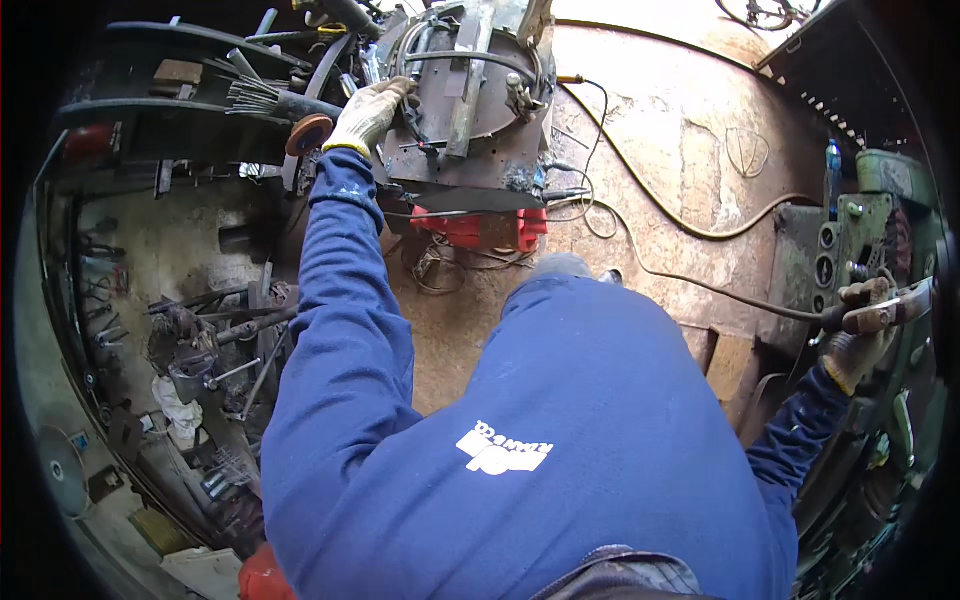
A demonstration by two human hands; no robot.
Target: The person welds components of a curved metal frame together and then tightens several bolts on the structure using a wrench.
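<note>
Left hand (365,115), in off-white knit glove with yellow cuff, reaches up and forward, arm nearly straight, fingers bunched and bent at the left edge of a dark, scuffed steel work table (490,172); can't tell whether they pinch anything. Right hand (858,350), in a similar, browner-stained glove, is out far right, elbow bent, fingers curled around a corded hand tool with smooth silver metal head (912,302), held beside a green-grey, worn metal machine (890,172). Thin dark rubbery cable (730,291) runs left from the tool. On the table: curved metal rod (470,56), long flat steel bar (466,110). Round orange-brown disc (308,134) just beside left wrist. Crumpled red fabric-like material (527,232) below table edge. Floor (650,150) rough, stained tan.
</note>
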